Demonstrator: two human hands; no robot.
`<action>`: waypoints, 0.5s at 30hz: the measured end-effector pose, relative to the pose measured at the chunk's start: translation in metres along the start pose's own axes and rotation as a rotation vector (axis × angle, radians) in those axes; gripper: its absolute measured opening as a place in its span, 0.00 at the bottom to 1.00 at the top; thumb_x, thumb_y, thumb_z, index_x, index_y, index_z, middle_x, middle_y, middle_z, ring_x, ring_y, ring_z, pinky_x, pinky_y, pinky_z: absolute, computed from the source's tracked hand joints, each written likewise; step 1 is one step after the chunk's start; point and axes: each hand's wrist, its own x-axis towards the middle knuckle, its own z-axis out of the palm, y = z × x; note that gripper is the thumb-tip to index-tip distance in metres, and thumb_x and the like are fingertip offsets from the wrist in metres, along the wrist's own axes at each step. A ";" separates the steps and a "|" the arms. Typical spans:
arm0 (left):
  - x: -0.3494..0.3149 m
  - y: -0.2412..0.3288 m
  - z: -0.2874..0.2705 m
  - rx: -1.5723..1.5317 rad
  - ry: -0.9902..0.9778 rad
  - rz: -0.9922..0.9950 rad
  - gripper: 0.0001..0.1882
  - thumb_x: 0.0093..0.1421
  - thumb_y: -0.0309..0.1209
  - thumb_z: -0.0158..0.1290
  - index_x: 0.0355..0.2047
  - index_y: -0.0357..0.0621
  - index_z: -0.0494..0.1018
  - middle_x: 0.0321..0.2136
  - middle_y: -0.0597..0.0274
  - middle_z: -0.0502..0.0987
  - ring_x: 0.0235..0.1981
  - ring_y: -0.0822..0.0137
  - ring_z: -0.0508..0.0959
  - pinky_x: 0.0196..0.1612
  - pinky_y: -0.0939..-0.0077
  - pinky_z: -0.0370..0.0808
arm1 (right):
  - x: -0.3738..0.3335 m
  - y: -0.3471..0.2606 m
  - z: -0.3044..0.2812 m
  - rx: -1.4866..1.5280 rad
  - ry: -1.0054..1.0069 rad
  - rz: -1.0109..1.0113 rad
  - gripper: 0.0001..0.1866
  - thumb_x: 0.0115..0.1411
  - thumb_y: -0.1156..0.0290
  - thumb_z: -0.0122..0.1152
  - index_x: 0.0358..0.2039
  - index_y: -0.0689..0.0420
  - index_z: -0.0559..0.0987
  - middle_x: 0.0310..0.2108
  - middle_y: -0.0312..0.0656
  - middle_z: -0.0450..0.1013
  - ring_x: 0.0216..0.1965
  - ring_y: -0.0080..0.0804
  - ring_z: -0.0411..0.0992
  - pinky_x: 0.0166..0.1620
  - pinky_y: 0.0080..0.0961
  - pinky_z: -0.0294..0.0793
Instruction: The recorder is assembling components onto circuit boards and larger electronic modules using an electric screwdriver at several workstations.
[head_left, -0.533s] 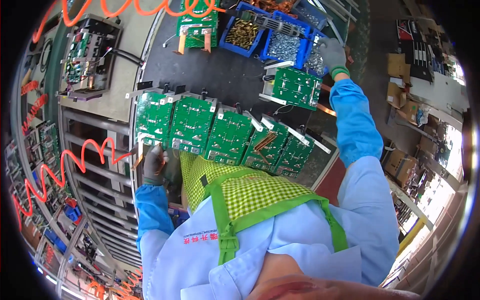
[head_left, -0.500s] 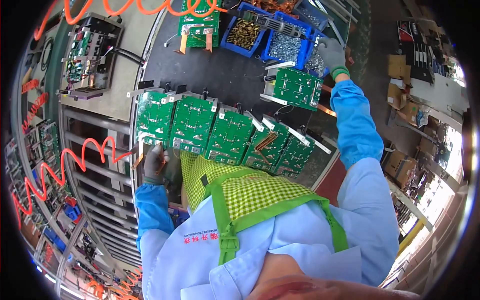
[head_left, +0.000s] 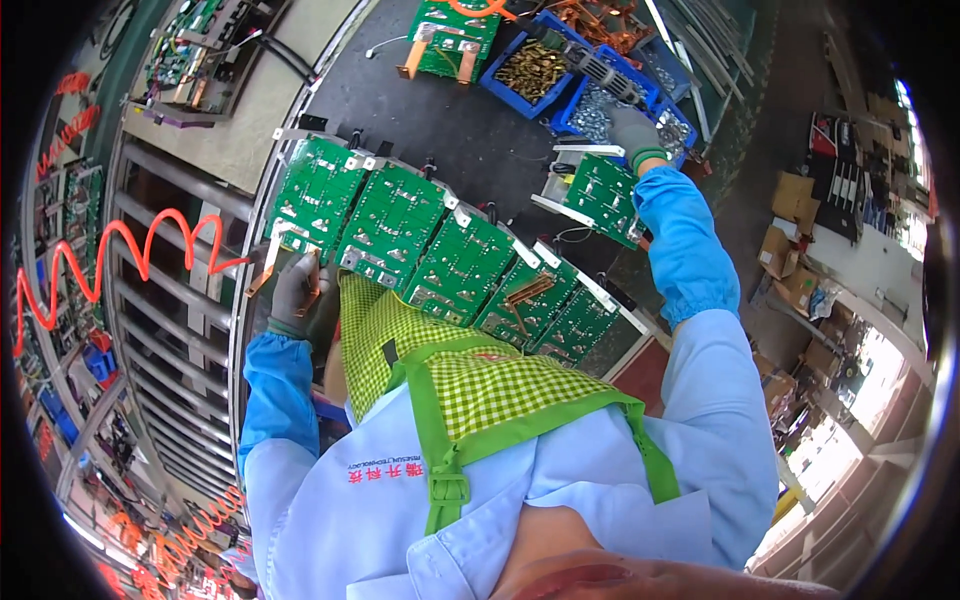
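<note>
My left hand [head_left: 294,294], in a grey glove, is closed at the near edge of the leftmost green circuit board [head_left: 318,190]. A bent copper strip [head_left: 262,276] sticks out beside it; what the fingers hold is hidden. My right hand [head_left: 634,132], also gloved, reaches over the near end of a blue bin of silver screws [head_left: 588,115], its fingertips hidden. Close to that hand, a grey power screwdriver [head_left: 607,77] lies across the bins. Below my right hand stands a separate circuit board [head_left: 600,195] with white brackets. Loose copper strips [head_left: 528,290] rest on a board in the near row.
Several green boards stand in a row against my checked apron [head_left: 500,385]. A blue bin of brass-coloured fasteners [head_left: 530,72] and copper parts [head_left: 600,22] are at the back. Another board [head_left: 452,40] with copper tabs stands far off. A roller conveyor [head_left: 170,300] and an orange coiled hose [head_left: 120,250] are left.
My right hand has moved left and nearer, from the right-hand bin of silver parts to the bin beside it. The view has turned; my left hand stays at the leftmost board.
</note>
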 end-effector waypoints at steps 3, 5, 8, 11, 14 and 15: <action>-0.005 0.009 0.005 0.040 0.019 -0.011 0.11 0.61 0.33 0.46 0.38 0.39 0.71 0.24 0.65 0.71 0.23 0.72 0.71 0.27 0.81 0.68 | 0.002 -0.005 0.006 0.047 0.052 0.044 0.14 0.55 0.67 0.49 0.41 0.51 0.74 0.36 0.53 0.75 0.40 0.52 0.74 0.43 0.46 0.71; -0.003 0.006 0.003 0.015 0.019 -0.024 0.12 0.61 0.34 0.45 0.39 0.38 0.71 0.25 0.64 0.72 0.24 0.72 0.72 0.27 0.81 0.68 | 0.000 -0.009 0.001 0.025 0.094 0.052 0.13 0.56 0.65 0.49 0.40 0.52 0.74 0.36 0.52 0.75 0.39 0.52 0.74 0.42 0.47 0.71; -0.002 0.008 -0.006 -0.029 -0.067 0.036 0.10 0.60 0.32 0.45 0.34 0.38 0.70 0.23 0.65 0.70 0.23 0.73 0.70 0.26 0.81 0.68 | -0.004 -0.015 -0.010 0.069 0.146 0.043 0.13 0.56 0.65 0.49 0.40 0.53 0.74 0.35 0.52 0.75 0.39 0.52 0.73 0.43 0.46 0.71; -0.001 0.012 0.003 0.022 -0.047 -0.013 0.08 0.60 0.31 0.46 0.31 0.39 0.69 0.21 0.65 0.68 0.21 0.73 0.69 0.25 0.81 0.68 | -0.020 -0.005 -0.018 0.214 0.122 0.038 0.13 0.55 0.64 0.51 0.38 0.54 0.75 0.38 0.54 0.73 0.42 0.52 0.72 0.46 0.45 0.70; 0.005 0.009 -0.006 0.054 -0.089 -0.029 0.09 0.61 0.33 0.46 0.33 0.39 0.69 0.22 0.64 0.70 0.21 0.73 0.70 0.24 0.83 0.68 | -0.041 0.001 -0.034 0.277 0.111 0.187 0.17 0.56 0.60 0.54 0.45 0.51 0.74 0.41 0.53 0.73 0.44 0.52 0.72 0.48 0.42 0.69; 0.005 0.010 -0.008 0.034 -0.084 -0.049 0.09 0.61 0.33 0.46 0.33 0.38 0.69 0.23 0.64 0.70 0.21 0.74 0.71 0.24 0.83 0.68 | -0.042 0.002 -0.037 0.260 0.100 0.171 0.19 0.56 0.61 0.54 0.47 0.51 0.73 0.43 0.54 0.73 0.45 0.52 0.71 0.48 0.41 0.69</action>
